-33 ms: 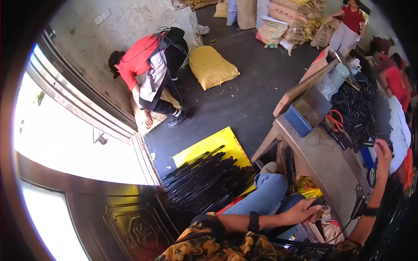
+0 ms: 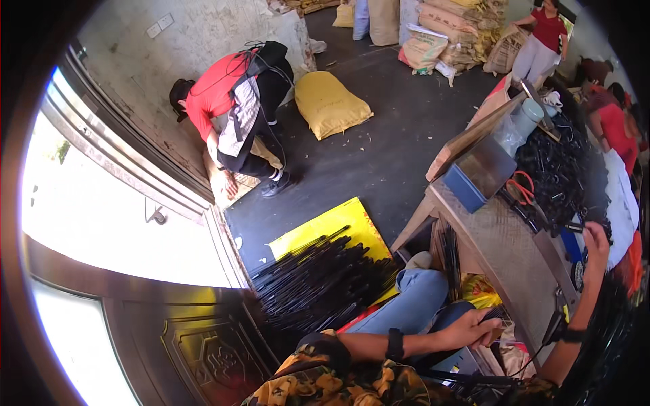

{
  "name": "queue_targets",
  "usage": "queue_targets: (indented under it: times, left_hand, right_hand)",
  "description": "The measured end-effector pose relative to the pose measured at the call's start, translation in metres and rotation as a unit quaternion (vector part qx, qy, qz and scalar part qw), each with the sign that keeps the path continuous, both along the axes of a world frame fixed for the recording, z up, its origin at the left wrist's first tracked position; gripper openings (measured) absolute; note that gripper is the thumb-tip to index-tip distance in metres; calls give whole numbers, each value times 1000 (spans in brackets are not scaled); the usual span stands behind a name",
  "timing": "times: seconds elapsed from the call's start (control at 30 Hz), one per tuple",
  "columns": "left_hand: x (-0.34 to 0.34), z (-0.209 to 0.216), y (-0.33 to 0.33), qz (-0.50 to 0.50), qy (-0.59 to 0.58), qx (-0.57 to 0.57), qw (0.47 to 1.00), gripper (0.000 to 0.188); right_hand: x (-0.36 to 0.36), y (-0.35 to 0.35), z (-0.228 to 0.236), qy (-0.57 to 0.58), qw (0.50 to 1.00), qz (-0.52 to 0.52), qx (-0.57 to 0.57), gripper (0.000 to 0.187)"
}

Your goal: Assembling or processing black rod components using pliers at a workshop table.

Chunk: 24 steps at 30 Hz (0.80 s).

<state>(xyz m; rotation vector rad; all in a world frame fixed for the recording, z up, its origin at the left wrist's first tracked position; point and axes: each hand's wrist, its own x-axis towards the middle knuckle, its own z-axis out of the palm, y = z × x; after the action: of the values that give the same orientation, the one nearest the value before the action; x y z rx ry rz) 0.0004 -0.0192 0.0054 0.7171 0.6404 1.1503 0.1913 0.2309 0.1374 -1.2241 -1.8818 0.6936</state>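
My left hand [image 2: 472, 329] is low in front of my body, its fingers curled together at the edge of the wooden bench [image 2: 497, 237]. Something dark shows by the fingertips, too small to make out. Farther right, over the bench, my right hand [image 2: 596, 242] pinches a small black tube-like piece [image 2: 577, 227]. It is beside a large heap of small black parts [image 2: 555, 162]. A pair of scissors with orange handles [image 2: 521, 187] lies to the left of the heap, near a blue bin [image 2: 477, 177].
Long black rods [image 2: 318, 281] lie in a pile on a yellow sheet [image 2: 352, 213] on the floor. A person in red [image 2: 233, 101] bends near the doorway, close to a full yellow sack [image 2: 332, 105]. More sacks [image 2: 450, 34] are stacked behind. A carved door [image 2: 210, 345] stands at lower left.
My right hand has moved slightly down and toward me, with the small black piece still pinched in it. The left hand stays in place.
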Motion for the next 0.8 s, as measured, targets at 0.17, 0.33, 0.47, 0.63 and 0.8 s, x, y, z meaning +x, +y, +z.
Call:
queue_targets:
  times: [0.17,0.33,0.47,0.63,0.8]
  left_hand:
    - [3,-4,9,-6,16,9,1000,27]
    - [7,5,12,-17,21,16,999,27]
    - [12,4,12,-22,20,38,999,27]
    - [8,5,7,-18,24,27,999,27]
    - [-2,3,7,-41,30,29,998,26]
  right_hand:
    - [13,-55,-6,195,979,-14,57,11]
    - [37,-87,-1,193,980,29,30,15]
    - [37,-97,-2,241,969,-25,46,20]
    - [41,-102,-5,207,974,-64,67,23]
    - [42,-109,1,131,989,-45,59,20]
